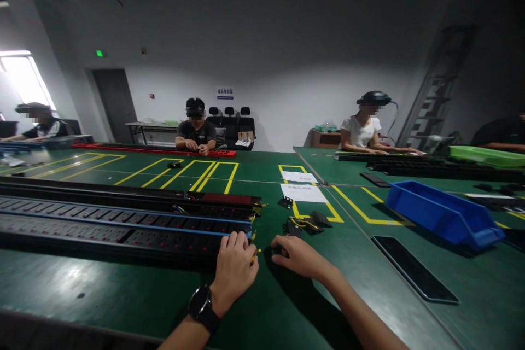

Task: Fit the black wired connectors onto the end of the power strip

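Observation:
Long black power strips (172, 243) with rows of sockets and small red marks lie side by side at the left, blue edging between them. My left hand (235, 262), a watch on its wrist, is closed over the right end of the nearest strip; short yellow wire ends stick out beside its fingers. Just right of that end, apart from it, my right hand (297, 256) hovers low over the table with fingers curled inward. Whatever its fingertips pinch, if anything, is hidden. Beyond it lie small black end pieces (322, 219) with yellow wires.
A dark phone (414, 268) lies on the green table (353, 284) at the right, with a blue bin (441, 210) behind it. White paper sheets (303, 192) lie within yellow tape lines. Across the table, people (196, 130) sit working at other strips.

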### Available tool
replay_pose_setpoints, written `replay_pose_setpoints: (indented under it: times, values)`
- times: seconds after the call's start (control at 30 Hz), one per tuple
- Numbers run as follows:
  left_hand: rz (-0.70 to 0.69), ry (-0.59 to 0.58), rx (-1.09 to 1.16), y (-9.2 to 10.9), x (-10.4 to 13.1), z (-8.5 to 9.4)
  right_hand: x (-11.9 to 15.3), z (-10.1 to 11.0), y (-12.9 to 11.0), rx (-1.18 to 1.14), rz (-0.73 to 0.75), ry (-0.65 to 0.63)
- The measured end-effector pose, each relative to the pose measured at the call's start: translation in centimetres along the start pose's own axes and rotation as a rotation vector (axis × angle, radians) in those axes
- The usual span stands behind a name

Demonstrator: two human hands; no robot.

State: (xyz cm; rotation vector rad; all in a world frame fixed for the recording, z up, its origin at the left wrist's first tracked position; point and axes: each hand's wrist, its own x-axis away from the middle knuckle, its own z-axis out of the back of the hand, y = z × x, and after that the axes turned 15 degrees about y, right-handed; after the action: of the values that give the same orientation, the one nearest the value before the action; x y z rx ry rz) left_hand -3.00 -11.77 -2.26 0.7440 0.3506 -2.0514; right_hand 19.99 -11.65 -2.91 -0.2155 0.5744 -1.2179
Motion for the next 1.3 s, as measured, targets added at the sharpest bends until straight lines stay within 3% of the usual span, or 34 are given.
replay_pose_setpoints:
  times: [0.23,0.4,0.6,0.83,1.3]
  values:
    - [-0.005,0.110,0.058,-0.2,0.2,-0.6,-0.2,0.0,1.7,-0.069,0.036,0.044]
    - [-0.009,0.102,0.029,0.0,0.1,-0.2,-0.3,-0.5,1.6,-0.118,0.061,0.186]
    - [0.029,0.099,0.014,0.0,0.1,0.0,-1.0,-2.9,0.3,-0.391,-0.003,0.306]
    - [-0.019,0.095,0.052,-0.3,0.2,-0.5,-2.1,-5.3,-0.4,-0.703,-0.120,0.399]
    - [-0.065,0.112,0.060,-0.5,0.1,-0.6,-2.5,-5.7,-1.4,-1.014,-0.271,0.320]
